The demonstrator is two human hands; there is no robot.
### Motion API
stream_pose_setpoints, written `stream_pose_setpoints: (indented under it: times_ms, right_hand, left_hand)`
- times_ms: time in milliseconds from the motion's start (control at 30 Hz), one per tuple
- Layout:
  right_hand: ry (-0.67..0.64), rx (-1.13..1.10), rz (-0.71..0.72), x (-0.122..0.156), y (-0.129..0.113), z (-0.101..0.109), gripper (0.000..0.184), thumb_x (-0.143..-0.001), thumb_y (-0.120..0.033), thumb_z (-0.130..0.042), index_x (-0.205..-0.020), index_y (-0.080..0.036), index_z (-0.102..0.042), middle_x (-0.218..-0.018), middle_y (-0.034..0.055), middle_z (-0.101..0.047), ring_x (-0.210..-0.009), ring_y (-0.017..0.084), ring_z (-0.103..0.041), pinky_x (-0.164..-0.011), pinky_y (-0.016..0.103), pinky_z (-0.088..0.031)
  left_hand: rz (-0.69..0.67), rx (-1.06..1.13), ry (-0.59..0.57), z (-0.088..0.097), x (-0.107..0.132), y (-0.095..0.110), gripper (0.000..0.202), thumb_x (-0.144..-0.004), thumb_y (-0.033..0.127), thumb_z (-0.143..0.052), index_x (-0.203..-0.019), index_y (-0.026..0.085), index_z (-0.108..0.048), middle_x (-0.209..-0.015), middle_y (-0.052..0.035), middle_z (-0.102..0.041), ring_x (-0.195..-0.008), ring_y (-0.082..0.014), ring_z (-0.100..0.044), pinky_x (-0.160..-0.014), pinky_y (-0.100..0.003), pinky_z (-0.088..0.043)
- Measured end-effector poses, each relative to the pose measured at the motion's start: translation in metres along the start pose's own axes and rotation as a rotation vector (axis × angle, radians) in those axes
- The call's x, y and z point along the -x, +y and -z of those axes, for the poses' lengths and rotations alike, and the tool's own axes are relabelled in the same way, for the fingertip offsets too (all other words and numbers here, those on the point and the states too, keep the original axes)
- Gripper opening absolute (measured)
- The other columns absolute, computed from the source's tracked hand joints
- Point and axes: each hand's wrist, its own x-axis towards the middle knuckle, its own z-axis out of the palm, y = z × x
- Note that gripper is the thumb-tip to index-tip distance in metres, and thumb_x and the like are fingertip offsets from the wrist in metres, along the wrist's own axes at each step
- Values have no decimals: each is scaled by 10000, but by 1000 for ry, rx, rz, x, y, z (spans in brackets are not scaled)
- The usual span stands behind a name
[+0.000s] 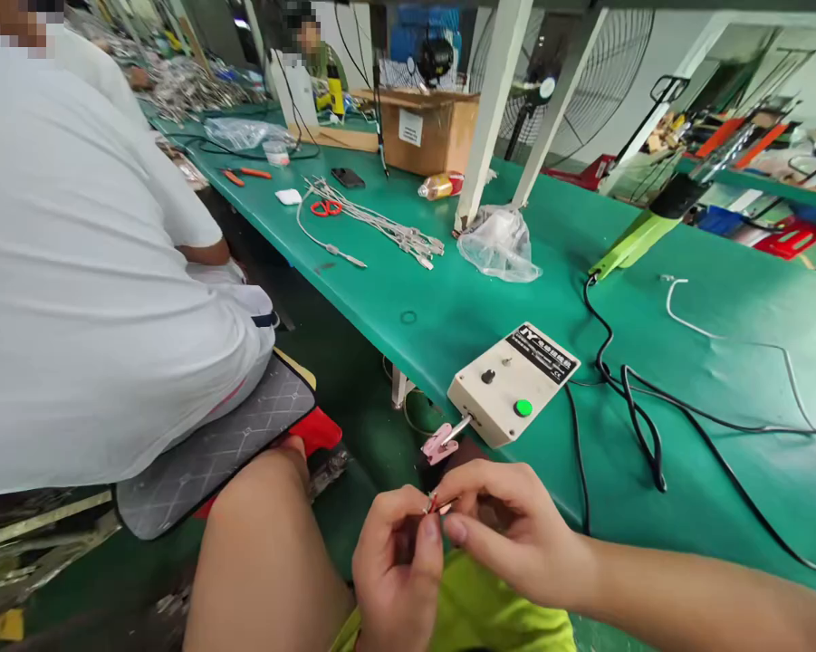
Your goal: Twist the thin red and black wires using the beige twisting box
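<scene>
1. The long green-topped workbench [448, 299] fills the scene; every place below is given relative to the cream plastic control box with a green round button [513, 383], which sits on the bench's near edge.
2. A person in a white shirt [74, 254] sits far left of the box, back turned, on a grey quilted seat cushion [217, 444].
3. A brown cardboard carton [427, 129] stands on the bench well beyond the box, up and to the left.
4. A crumpled clear plastic bag [499, 246] lies beyond the box, beside a white post.
5. Black cables [635, 407] loop on the bench just right of the box.
6. A bundle of pale grey cables [380, 222] lies beyond the box to the left, with red-handled scissors [326, 207] at its far end.
7. The right hand [516, 534] comes in from the lower right, forearm stretched across, below and in front of the box; thumb and forefinger are pressed together on a small red-tipped wire end [435, 503].
8. The left hand [398, 566] rises from below, fingers curled, thumb upward, pinching the same wire end from the left.
9. A small pink clip [438, 445] hangs on a metal stub at the box's near corner, just above the hands.
</scene>
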Motion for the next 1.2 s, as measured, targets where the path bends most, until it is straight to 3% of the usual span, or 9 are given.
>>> stream_pose_setpoints:
  times_ms: [100,267,367,467,567,700,800,1000,1200]
  right_hand:
    - [24,-117,-39,0,-3,-1,228,-1060,-416,-828,-1061,-188,-851,-718,5,-706,-646,143,-606,-609,253,-472]
    - [-64,-294,-168,-6,-3,-1,369,-1019,-525,-871,-977,-164,-806,-640,-5,-708,-556,124,-612,-562,227,-493]
    - [-118,-335,-248,-10,0,1,450,-938,-581,-939,-951,-148,-816,-593,-22,-666,-496,110,-544,-492,213,-427]
    - [-69,-290,-293,-10,-2,1,398,-894,-505,-1001,-925,-149,-824,-558,-56,-598,-492,90,-466,-487,208,-347]
    - [17,-178,-272,-6,-8,0,326,-976,-442,-925,-881,-159,-795,-569,-58,-562,-521,93,-413,-503,233,-302]
    - [-4,-121,-88,0,-12,-2,181,-1040,-329,-813,-1089,-157,-844,-611,-87,-477,-510,87,-384,-484,236,-283]
    - [13,-165,-48,-1,-9,-2,165,-991,-270,-888,-1122,-170,-877,-593,-111,-427,-509,72,-350,-487,225,-276]
    - [15,-350,-225,-6,-5,-1,166,-941,-302,-960,-972,-145,-915,-543,-98,-461,-501,62,-306,-474,234,-231]
    - [-12,-571,-416,-11,-1,0,337,-815,-425,-1066,-923,-137,-929,-627,0,-693,-551,88,-467,-527,238,-333]
  left_hand:
    - [-65,38,-132,-7,-5,6,80,-1070,297,-801,-1005,258,-776,-807,24,-771,-573,-100,-697,-544,-149,-572]
    - [-201,200,-317,-2,-17,14,101,-1112,365,-758,-1044,295,-783,-624,54,-706,-495,-121,-661,-559,-205,-585]
    - [-38,166,-463,9,-14,17,196,-1119,454,-743,-989,313,-785,-589,45,-728,-435,-134,-644,-551,-248,-577]
    - [131,141,-348,8,-4,20,254,-1087,514,-776,-945,304,-780,-572,41,-740,-425,-146,-649,-508,-234,-527]
    - [211,87,-63,-5,4,21,356,-1031,580,-828,-885,265,-745,-616,36,-756,-459,-132,-630,-517,-218,-531]
    - [142,-138,162,-16,8,18,448,-970,624,-878,-831,224,-732,-730,25,-757,-569,-127,-686,-540,-186,-568]
    - [13,-266,196,-18,11,16,398,-990,578,-874,-850,227,-749,-734,27,-773,-602,-147,-731,-588,-213,-616]
    - [-142,-407,165,-23,18,17,318,-1067,496,-809,-896,230,-770,-781,13,-839,-596,-147,-776,-632,-224,-656]
    - [-246,-481,112,-14,13,15,232,-1060,410,-826,-919,231,-779,-799,-7,-856,-639,-175,-814,-651,-249,-689]
